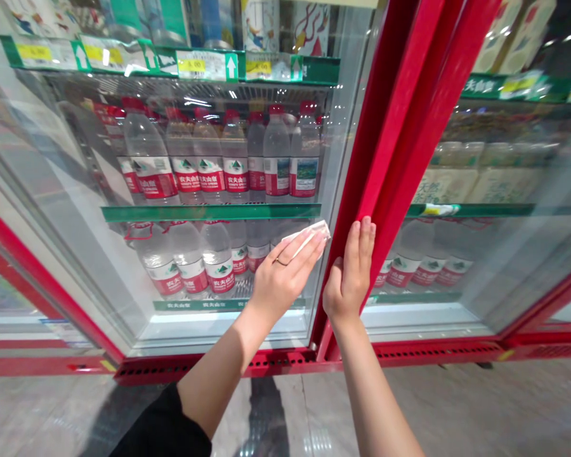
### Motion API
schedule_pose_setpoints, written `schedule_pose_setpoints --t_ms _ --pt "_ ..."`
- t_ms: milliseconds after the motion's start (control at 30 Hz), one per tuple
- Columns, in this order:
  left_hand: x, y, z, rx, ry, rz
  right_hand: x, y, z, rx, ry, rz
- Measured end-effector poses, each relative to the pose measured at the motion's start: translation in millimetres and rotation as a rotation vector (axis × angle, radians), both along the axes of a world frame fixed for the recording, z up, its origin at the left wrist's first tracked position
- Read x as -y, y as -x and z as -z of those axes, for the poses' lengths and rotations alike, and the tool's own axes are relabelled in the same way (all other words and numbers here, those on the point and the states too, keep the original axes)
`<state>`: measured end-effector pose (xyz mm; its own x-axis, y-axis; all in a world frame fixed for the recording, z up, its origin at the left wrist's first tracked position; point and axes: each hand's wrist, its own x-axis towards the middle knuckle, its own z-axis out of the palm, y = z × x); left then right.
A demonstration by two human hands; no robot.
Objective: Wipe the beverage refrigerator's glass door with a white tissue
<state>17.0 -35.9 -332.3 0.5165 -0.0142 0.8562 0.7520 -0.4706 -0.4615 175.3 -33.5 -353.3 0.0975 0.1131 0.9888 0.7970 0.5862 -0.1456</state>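
Note:
My left hand (283, 273), with a ring on one finger, holds a folded white tissue (324, 228) against the glass door (285, 324) of a red-framed fridge. The fingers lie over the tissue and hide part of it. Just to the right, my right hand (351, 273) rests on the red door frame (385, 171), fingers straight and close together, holding nothing. Behind the glass, bottled water (219, 266) with red and white labels stands near my left hand.
More water bottles (235, 158) fill the shelf above, under a strip of price tags (193, 65). A second glass door (438, 317) is at the right, with bottles and cartons inside. Below runs a red vented base (428, 350) above the grey tiled floor (504, 406).

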Motion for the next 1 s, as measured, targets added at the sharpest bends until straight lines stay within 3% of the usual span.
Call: schedule_pose_setpoints --t_ms 167,300,400,500,633,733,800,900,1000 --pt "-7.3 -25.8 0.2 0.031 0.002 0.06 2.5 -0.1 -1.4 -0.027 -0.004 -0.009" --pt "-4.4 5.8 12.7 -0.143 -0.001 0.1 7.5 1.7 -3.6 -0.061 0.064 0.045" --pt "0.9 35.0 8.5 -0.242 0.017 0.044 9.6 3.3 -4.7 -0.057 0.08 0.058" --pt "3.1 40.2 -6.2 -0.115 0.019 -0.015 8.6 5.4 -3.4 -0.067 0.057 0.052" --pt "-0.5 5.2 -16.4 0.102 0.06 0.003 4.4 8.2 2.4 -0.112 0.016 0.073" --pt "-4.9 -19.4 -4.8 0.022 0.008 0.074 2.2 8.2 7.0 -0.103 0.001 0.143" --pt "-6.0 -20.2 9.1 -0.024 -0.017 0.098 1.8 7.5 9.0 -0.084 0.008 0.182" --pt "-2.1 1.6 27.6 -0.118 0.002 0.079 2.4 6.8 11.2 -0.09 0.017 0.157" --pt "5.8 32.6 34.0 -0.204 0.046 0.026 3.2 6.0 13.1 -0.084 -0.006 0.115"
